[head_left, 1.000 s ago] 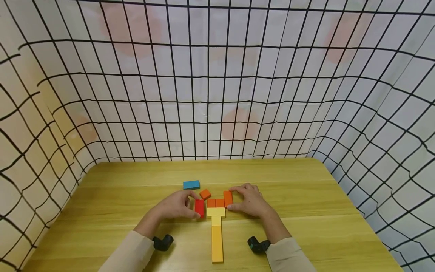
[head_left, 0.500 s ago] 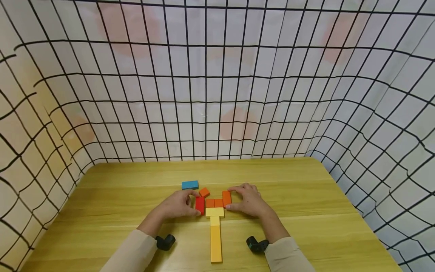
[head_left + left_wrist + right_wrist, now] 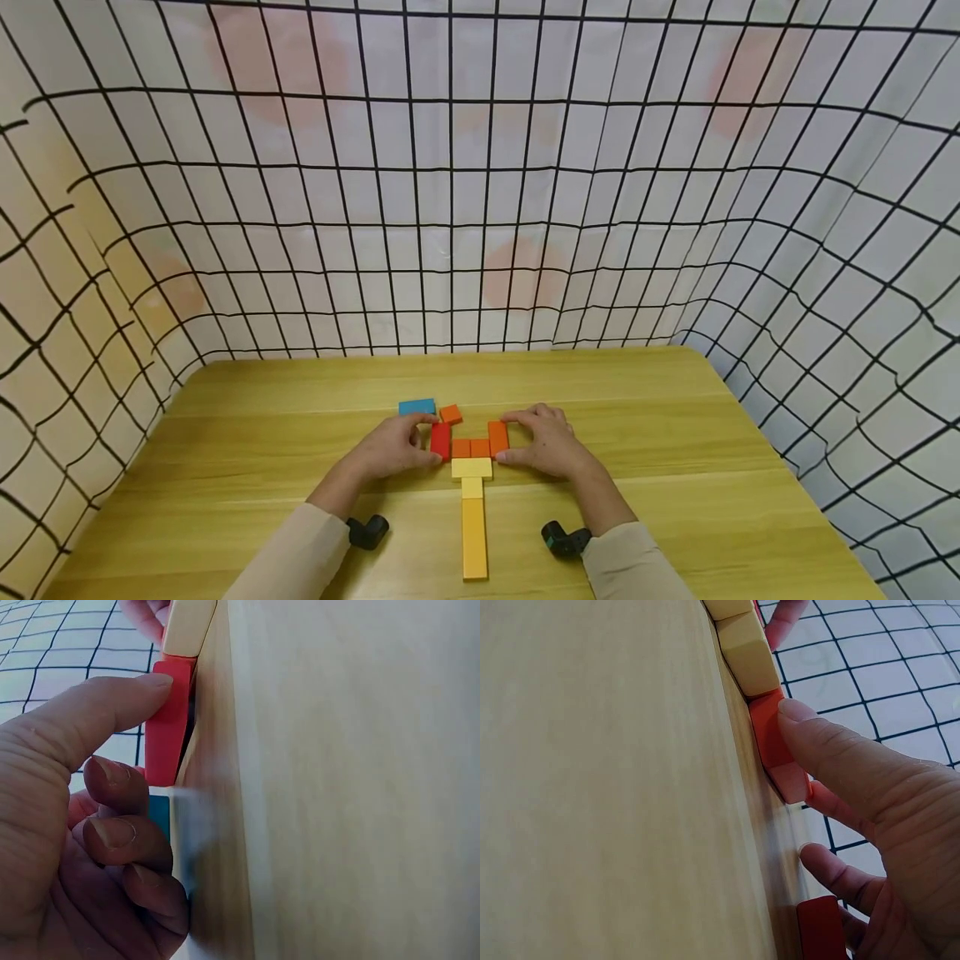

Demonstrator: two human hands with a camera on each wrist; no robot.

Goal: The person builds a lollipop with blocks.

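My left hand point(image 3: 392, 447) pinches a red block point(image 3: 441, 442) by its two ends, thumb near and index finger far. That block lies against the left end of two small orange blocks point(image 3: 470, 448) set side by side. On the right end stands a longer orange block point(image 3: 498, 440), pinched likewise by my right hand point(image 3: 549, 442). A pale yellow block point(image 3: 472, 469) lies crosswise in front of the small orange pair. Below it come a small yellow block point(image 3: 472, 488) and a long amber block point(image 3: 474, 539), forming a stem.
A loose small orange block point(image 3: 451, 414) lies just beyond the red one, beside a blue block point(image 3: 417, 407). Another red block point(image 3: 821, 926) shows under the right hand's fingers in the right wrist view. Black wire mesh point(image 3: 480, 225) encloses the wooden table point(image 3: 300, 383).
The left hand has slid the red block away from me and right, against the small orange pair. The loose orange block has shifted farther back. My right hand has stayed in place.
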